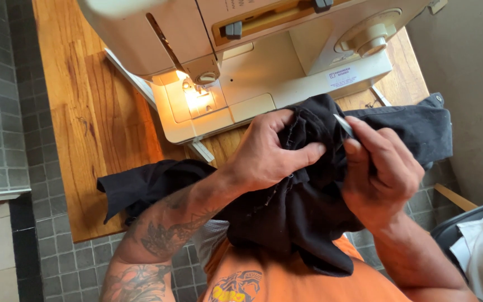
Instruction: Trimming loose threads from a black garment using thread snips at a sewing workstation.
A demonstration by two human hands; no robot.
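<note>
Two bare hands are working a bunched piece of black cloth (303, 212) in front of a cream sewing machine (264, 61) that is sitting on a wooden table (85, 112). Furthest left, a loose end of the cloth is trailing over the table edge, well away from any fingers. Next, the left hand (264, 154) is curling its fingers shut around a fold of the cloth, with the thumb (303, 155) pressing flat along the fabric and pinning a frayed seam under it. Just beyond that thumb tip, a thin silvery tool (343, 125) is poking up out of the fabric; what kind of tool it is cannot be told. The right hand (381, 170) is pinching this tool, its fingers closed tightly over the lower end and nearly touching the left thumb. Past the right knuckles, the rest of the cloth is spreading out flat toward the table's right edge, and more of it is hanging below both hands over an orange shirt (308, 282).
</note>
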